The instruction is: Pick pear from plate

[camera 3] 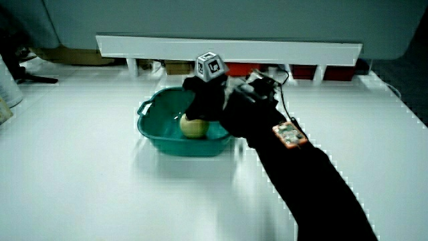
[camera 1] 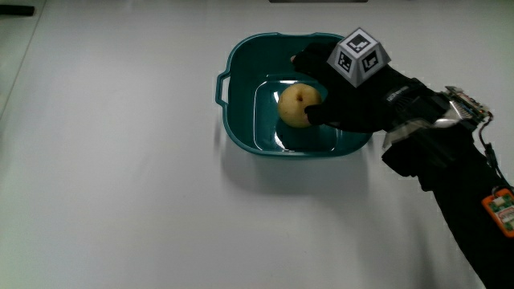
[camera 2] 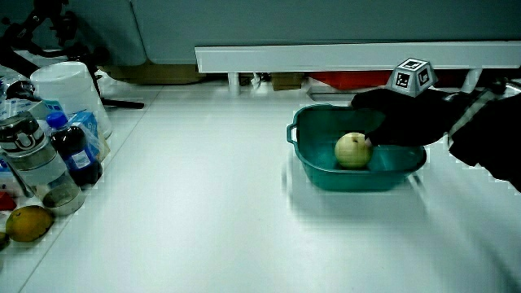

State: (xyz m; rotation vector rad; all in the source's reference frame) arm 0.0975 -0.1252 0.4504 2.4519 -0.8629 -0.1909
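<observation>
Gloved, the hand (camera 1: 353, 100) reaches into the teal basin (camera 1: 241, 120), its fingers curled against the pear (camera 1: 298, 105) just beneath them; a closed grasp cannot be confirmed.

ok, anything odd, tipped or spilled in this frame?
Nothing stands out. The teal plastic basin sits level on the white table, the yellow-green pear rests inside it unspilled, and the black-gloved hand reaches into the basin against the pear.

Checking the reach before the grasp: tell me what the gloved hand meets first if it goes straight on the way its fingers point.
The black gloved hand reaches into the teal plastic basin, fingers pointing at the yellow pear inside. The pear comes first; the fingers look at or touching it already, though contact is unclear.
</observation>
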